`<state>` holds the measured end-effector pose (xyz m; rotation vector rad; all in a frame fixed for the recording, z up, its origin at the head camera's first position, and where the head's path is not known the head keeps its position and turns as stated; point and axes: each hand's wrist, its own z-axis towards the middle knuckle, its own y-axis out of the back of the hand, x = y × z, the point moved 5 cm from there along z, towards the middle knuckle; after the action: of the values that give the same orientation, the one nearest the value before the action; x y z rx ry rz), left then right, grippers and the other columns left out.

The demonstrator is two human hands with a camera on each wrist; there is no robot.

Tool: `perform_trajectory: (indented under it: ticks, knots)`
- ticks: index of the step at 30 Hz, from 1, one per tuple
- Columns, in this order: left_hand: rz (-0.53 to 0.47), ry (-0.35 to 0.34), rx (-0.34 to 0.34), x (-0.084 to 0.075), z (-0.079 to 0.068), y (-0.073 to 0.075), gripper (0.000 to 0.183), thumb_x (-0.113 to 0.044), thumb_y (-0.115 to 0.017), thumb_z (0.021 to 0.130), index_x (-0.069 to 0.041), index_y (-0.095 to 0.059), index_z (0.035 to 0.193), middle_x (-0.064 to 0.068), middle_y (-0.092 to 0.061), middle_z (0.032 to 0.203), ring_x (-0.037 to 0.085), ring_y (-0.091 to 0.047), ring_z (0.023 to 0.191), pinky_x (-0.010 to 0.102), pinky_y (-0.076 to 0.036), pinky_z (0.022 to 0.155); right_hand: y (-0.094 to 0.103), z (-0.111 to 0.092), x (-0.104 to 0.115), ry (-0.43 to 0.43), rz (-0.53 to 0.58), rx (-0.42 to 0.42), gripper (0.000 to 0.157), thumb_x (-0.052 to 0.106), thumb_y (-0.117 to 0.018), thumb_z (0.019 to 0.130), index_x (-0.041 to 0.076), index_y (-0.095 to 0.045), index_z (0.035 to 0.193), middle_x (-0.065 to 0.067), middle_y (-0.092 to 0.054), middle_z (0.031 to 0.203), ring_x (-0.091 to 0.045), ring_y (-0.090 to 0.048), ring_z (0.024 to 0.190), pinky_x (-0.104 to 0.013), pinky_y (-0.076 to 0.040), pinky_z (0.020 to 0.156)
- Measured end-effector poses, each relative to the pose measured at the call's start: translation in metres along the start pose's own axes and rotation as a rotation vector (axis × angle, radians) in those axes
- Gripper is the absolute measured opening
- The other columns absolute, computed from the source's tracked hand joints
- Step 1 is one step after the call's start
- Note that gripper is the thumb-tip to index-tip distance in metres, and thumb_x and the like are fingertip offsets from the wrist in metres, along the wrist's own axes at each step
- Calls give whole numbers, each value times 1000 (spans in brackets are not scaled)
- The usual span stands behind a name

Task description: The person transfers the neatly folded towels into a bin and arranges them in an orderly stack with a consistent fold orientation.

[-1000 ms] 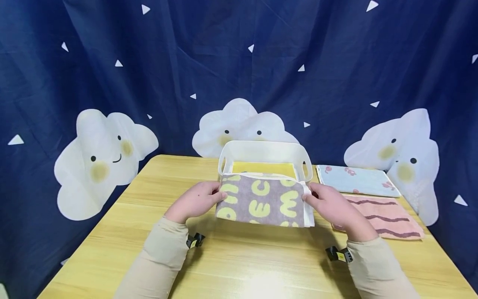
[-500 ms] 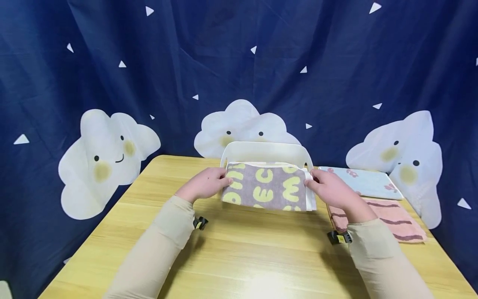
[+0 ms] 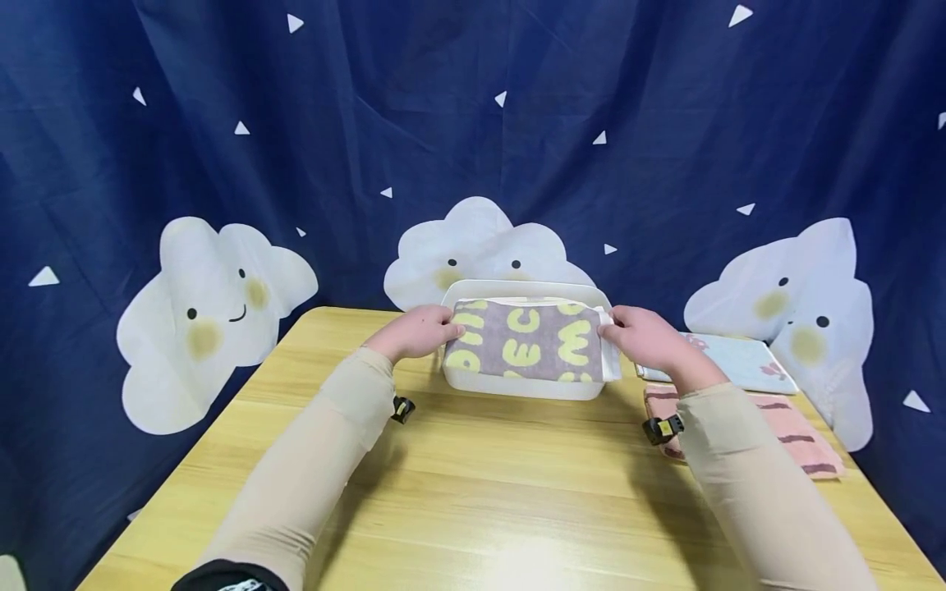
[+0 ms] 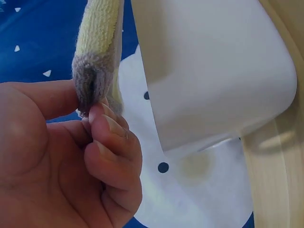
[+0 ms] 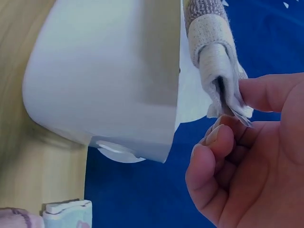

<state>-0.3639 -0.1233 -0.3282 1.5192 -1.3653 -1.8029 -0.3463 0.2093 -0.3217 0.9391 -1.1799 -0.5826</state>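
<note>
A folded purple-grey towel with yellow letters hangs over the white plastic basket, covering most of its opening. My left hand pinches the towel's left end between thumb and fingers. At the other end, my right hand pinches the white-edged side. Both wrist views show the towel above the basket's rim: its folded grey corner in the left one, its white layered edge in the right one. The basket's inside is mostly hidden behind the towel.
To the right of the basket lie a light blue folded towel and, nearer, a pink towel with dark wavy stripes. All stand on a wooden table. A blue curtain with clouds hangs behind.
Both hands have carried the lettered towel forward, from in front of the basket to over its opening. The basket's front wall now shows below the towel, and the yellow inside is hidden.
</note>
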Motion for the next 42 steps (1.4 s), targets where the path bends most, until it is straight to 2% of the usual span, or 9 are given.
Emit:
perform_trajectory:
  ticks: [5,13,18,24,30,35,38,42]
  knots:
    - [9,-2,9,1,11,6,30,-31,-50,105,-8,-58,87,5,-54,78,20,-51,71,34,-42,67,4,14,-1,-26,-23,22,24,25,-51,103,4,-58,92,-8,-52,80,-26,-51,75,-39,-40,68]
    - [-13,51,12,8,30,11,31,-32,-51,105,-10,-54,83,3,-52,72,16,-49,62,31,-42,59,5,34,-5,-68,-33,56,24,25,-49,102,5,-52,88,-8,-47,79,-27,-48,73,-40,-39,66]
    - [40,67,14,9,41,12,34,-35,-49,105,-10,-52,82,5,-51,76,19,-50,66,34,-43,62,3,44,-8,-82,-18,65,24,23,-50,101,5,-50,85,-8,-47,78,-26,-48,71,-39,-40,66]
    - [61,93,14,7,47,13,32,-34,-48,106,-9,-52,85,6,-48,80,20,-49,70,34,-42,65,-1,51,-15,-113,2,79,24,22,-50,101,5,-49,84,-9,-49,80,-26,-50,72,-38,-42,65]
    - [60,114,-6,9,52,12,33,-34,-47,106,-10,-50,84,5,-45,78,20,-46,69,34,-40,64,-4,56,-18,-102,-22,42,23,21,-49,99,2,-53,85,-14,-55,84,-29,-54,74,-38,-46,65]
    - [60,111,-26,14,58,10,33,-34,-48,106,-10,-51,83,5,-45,78,22,-48,74,35,-40,68,-7,59,-19,-96,-41,24,25,21,-48,100,-1,-58,93,-17,-58,91,-30,-56,78,-38,-47,66]
    - [58,129,-31,17,60,8,34,-34,-49,105,-12,-51,80,4,-45,77,22,-49,74,36,-41,69,-8,59,-18,-89,-61,18,25,20,-44,100,2,-54,85,-15,-56,84,-28,-54,71,-38,-46,63]
    - [79,146,-34,19,61,5,35,-35,-50,104,-12,-51,77,4,-47,76,22,-50,74,37,-43,72,-8,58,-18,-85,-88,-2,27,17,-40,97,11,-41,70,-6,-45,68,-25,-45,62,-37,-40,63]
